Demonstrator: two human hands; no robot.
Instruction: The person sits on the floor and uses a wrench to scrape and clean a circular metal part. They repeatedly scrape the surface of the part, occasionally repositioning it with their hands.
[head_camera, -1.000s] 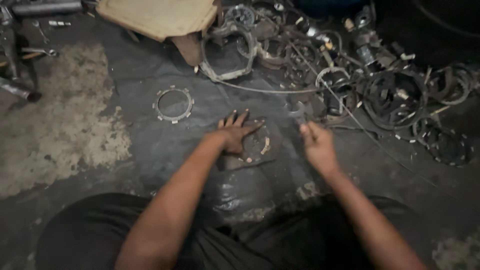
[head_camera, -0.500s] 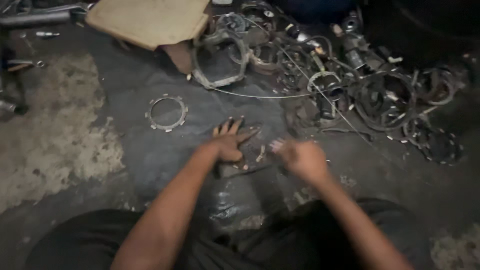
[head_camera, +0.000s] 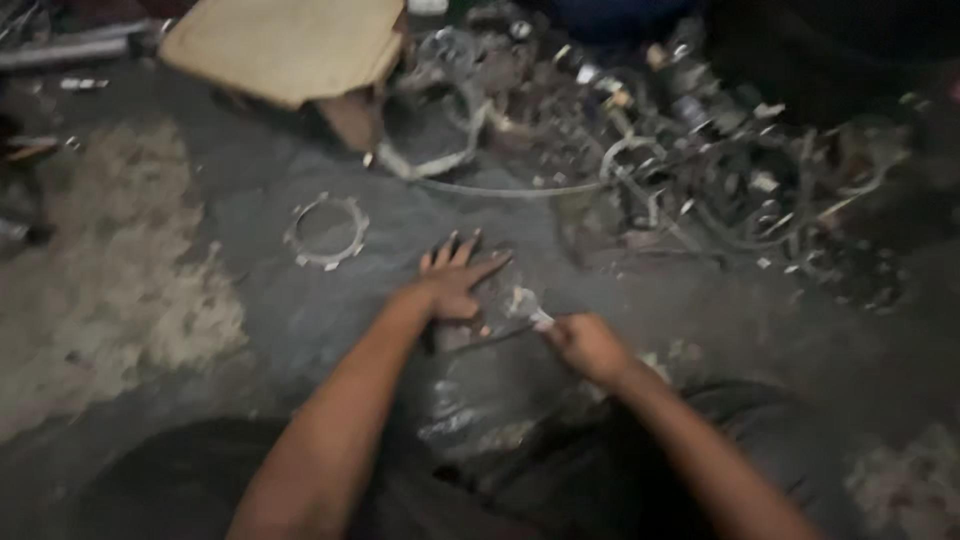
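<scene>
Past the toothed ring (head_camera: 327, 231) lying apart, your left hand (head_camera: 455, 282) presses spread-fingered on a flat dark metal part (head_camera: 495, 300) (likely stiff, greasy; grip its edge), your right hand (head_camera: 585, 345) pinching a small tool (head_camera: 527, 305) against it.

Motion blur smears the whole view. The left hand (head_camera: 455, 282) covers most of a flat dark part (head_camera: 497, 300); the small pale thing (head_camera: 527, 301) at the right hand (head_camera: 588, 345) is unreadable. The scrap pile (head_camera: 680, 150) melts into shadow, cut off at the top.

Bare forearms, sleeveless to the elbows, seemingly dark trousers
</scene>
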